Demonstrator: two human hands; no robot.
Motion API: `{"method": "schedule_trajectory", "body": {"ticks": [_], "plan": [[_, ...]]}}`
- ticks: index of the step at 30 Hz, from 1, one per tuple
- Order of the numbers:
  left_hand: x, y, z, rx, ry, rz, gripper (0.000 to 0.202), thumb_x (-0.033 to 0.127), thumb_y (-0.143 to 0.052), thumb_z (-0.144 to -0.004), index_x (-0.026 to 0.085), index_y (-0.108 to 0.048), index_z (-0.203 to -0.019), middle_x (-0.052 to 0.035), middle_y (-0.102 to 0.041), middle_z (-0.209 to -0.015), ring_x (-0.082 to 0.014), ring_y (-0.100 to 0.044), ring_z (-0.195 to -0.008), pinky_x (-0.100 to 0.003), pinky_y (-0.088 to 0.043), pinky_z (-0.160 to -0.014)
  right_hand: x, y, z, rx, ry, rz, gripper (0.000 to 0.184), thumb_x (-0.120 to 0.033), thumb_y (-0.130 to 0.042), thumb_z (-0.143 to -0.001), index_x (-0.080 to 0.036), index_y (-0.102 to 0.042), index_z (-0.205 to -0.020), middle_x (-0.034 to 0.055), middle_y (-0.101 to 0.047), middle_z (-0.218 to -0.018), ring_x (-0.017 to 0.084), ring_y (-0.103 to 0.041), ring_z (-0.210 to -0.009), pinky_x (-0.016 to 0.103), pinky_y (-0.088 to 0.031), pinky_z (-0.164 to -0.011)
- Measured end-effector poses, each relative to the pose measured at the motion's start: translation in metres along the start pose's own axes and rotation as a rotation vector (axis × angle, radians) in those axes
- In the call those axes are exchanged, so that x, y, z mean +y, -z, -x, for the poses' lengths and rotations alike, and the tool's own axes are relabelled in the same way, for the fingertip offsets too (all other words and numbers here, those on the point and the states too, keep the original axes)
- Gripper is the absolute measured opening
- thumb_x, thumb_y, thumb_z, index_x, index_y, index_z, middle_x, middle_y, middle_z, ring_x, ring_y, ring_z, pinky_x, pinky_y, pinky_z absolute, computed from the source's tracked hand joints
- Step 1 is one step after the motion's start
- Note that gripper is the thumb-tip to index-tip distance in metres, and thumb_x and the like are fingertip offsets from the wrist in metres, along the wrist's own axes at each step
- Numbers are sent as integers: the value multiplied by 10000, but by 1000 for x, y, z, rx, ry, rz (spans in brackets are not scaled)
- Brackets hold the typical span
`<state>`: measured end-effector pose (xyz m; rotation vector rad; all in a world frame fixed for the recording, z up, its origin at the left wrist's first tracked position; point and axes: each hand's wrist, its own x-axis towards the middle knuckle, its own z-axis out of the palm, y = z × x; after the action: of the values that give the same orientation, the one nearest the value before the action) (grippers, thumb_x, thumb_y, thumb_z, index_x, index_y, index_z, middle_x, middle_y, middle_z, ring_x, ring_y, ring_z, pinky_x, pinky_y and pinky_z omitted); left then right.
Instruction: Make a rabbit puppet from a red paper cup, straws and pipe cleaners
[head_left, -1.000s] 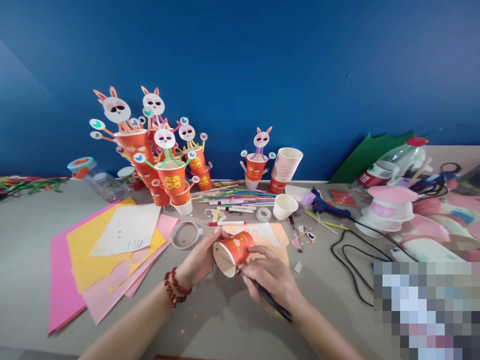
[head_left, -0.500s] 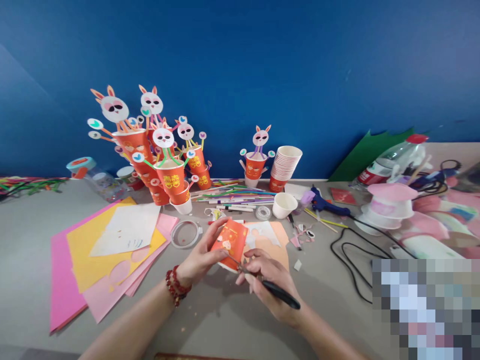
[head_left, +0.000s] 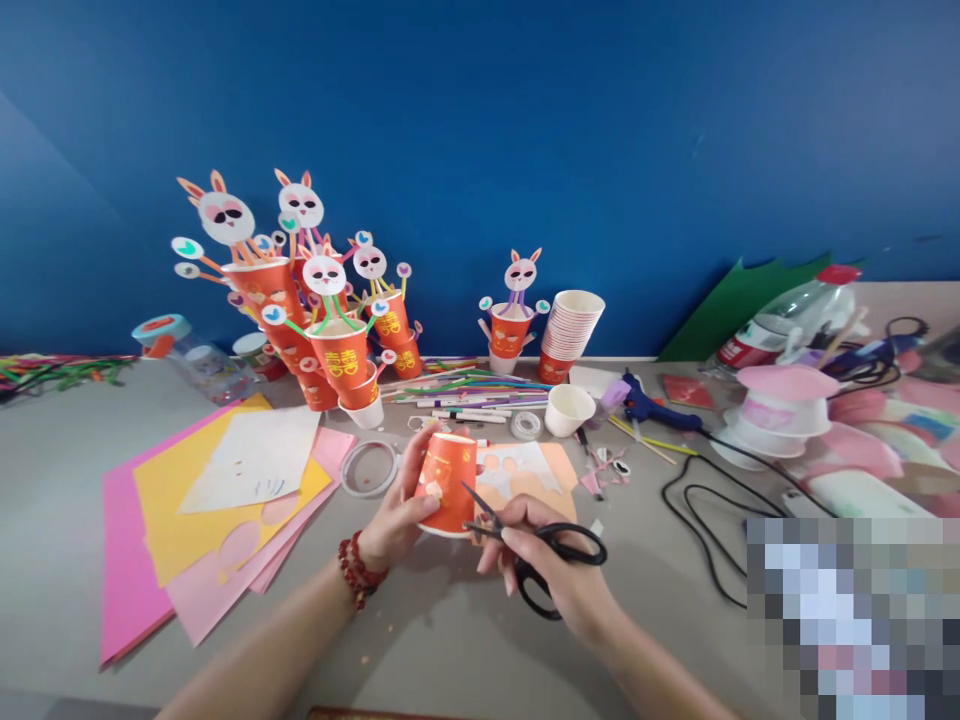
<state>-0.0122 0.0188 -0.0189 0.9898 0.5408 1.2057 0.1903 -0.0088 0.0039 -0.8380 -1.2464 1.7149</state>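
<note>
Lying at the left edge of the frame, coloured pipe cleaners (head_left: 82, 370) are bunched in a tangle. Overlapping paper sheets (head_left: 124, 580), pink, yellow and white, cover the table at lower left. Above them, at upper left, stand red cups with rabbit faces (head_left: 341, 352). A tape roll (head_left: 347, 482) lies just right of the sheets. Near the centre, the left hand (head_left: 399, 520) pinches a red cup (head_left: 454, 475), thumb across its front, fingers behind; the cup is held with its white rim downward. Beside it, the right hand (head_left: 571, 590) grips scissors (head_left: 551, 534) around the middle. Their blades are parted and point at the cup's lower right; I cannot tell whether they touch it. Further right lie a white cup (head_left: 570, 413), tipped toward the camera, and a blue glue gun (head_left: 660, 412).
</note>
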Motion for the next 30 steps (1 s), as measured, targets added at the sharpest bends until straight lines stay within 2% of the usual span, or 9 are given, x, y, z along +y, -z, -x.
{"method": "schedule_trajectory", "body": {"ticks": [4,7,11,14,17,21,26,30], "plan": [[-1,0,1,56,-4,21,852,353,-697,-772,336,-247,-1495,-124,-444,-1486,-350,-582,-1199,-498,-508,-950,-4,1,0,23,-11,-67,221,-355,-605,-899,-173,-567,-780,70,-742,-706,113,-571,-475,229,-426,-498],[2,-1,1,121,-26,46,846,358,-687,-776,314,-249,-1499,-128,-523,-1410,-340,-591,-1184,-487,-499,-961,-4,5,0,47,3,-126,224,-350,-613,-895,-177,-548,-769,71,-745,-703,112,-571,-468,218,-416,-480],[4,-2,-1,157,-51,91,783,352,-672,-786,307,-313,-1480,-126,-509,-1430,-330,-607,-1156,-451,-518,-923,-2,9,0,50,43,-227,193,-343,-591,-904,-173,-571,-815,65,-736,-662,107,-558,-448,207,-415,-468],[4,-1,0,163,-75,99,766,339,-670,-787,310,-332,-1473,-114,-488,-1451,-311,-613,-1136,-439,-516,-924,1,7,0,4,43,-244,201,-342,-575,-909,-151,-627,-883,75,-735,-666,111,-561,-455,200,-418,-447],[3,1,1,169,-78,87,799,325,-685,-775,322,-312,-1482,-100,-508,-1424,-288,-621,-1107,-433,-511,-932,4,5,1,-25,32,-255,223,-358,-574,-916,-147,-645,-906,81,-740,-692,122,-580,-476,200,-431,-437],[2,2,3,150,-97,48,851,318,-694,-773,357,-256,-1502,-98,-498,-1430,-286,-617,-1095,-425,-543,-871,3,4,1,-23,29,-258,215,-348,-572,-923,-145,-643,-912,82,-744,-694,120,-594,-472,200,-443,-450],[0,4,6,153,-159,-75,892,331,-725,-762,354,-240,-1511,-96,-452,-1479,-295,-574,-1166,-431,-524,-928,4,2,-1,-15,-18,-283,232,-350,-584,-904,-129,-642,-943,90,-745,-690,125,-599,-468,200,-435,-446],[-5,8,9,154,-226,-228,929,343,-760,-736,321,-253,-1515,-103,-378,-1537,-337,-503,-1266,-438,-498,-984,7,-2,-3,27,-50,-310,221,-346,-591,-901,-128,-626,-918,94,-745,-683,113,-580,-439,195,-398,-442]]}}
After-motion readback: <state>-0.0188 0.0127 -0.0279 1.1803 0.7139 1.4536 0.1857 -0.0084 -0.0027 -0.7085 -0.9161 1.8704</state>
